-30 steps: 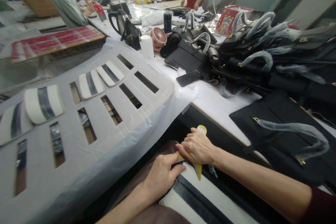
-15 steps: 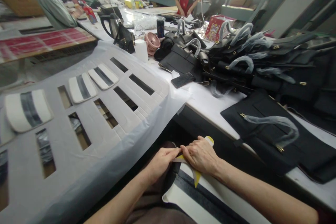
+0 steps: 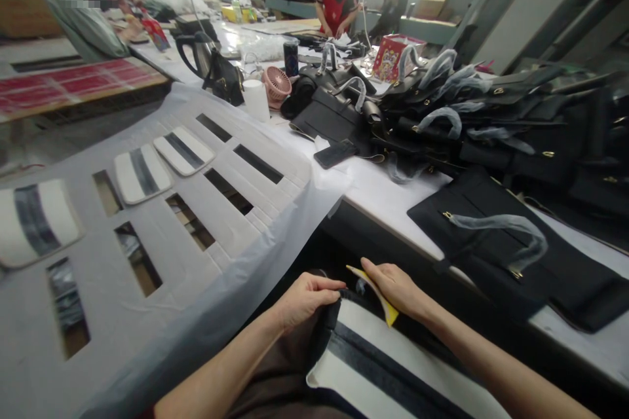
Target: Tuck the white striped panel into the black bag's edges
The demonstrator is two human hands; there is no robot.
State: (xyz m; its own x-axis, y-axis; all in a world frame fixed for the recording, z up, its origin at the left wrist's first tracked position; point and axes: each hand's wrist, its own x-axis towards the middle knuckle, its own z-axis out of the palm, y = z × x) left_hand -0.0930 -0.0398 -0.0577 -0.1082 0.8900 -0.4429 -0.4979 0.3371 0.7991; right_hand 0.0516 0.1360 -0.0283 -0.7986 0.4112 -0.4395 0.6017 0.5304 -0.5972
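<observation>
In my lap lies a white bag panel [image 3: 366, 321] with a broad black stripe and a black border along its near end. My left hand [image 3: 307, 301] pinches the black border at the panel's upper corner between thumb and fingers. Just above the panel's far edge, my right hand [image 3: 396, 285] grips a thin, curved yellow piece [image 3: 388, 309] with a pale edge, which I cannot name more exactly. A gap shows between this piece and the panel. Part of the piece is hidden under the right palm.
On the left, a grey slotted board [image 3: 196, 275] carries several white striped panels [image 3: 142, 173]. Black bags [image 3: 511, 242] with wrapped handles crowd the right table. A phone [image 3: 335, 153], pink fan [image 3: 278, 84] and kettle [image 3: 199, 55] stand beyond. Other people work farther back.
My right hand has lifted off the panel's corner and moved right with the yellow piece, which has turned. My left hand keeps pinching the corner. The view has shifted slightly.
</observation>
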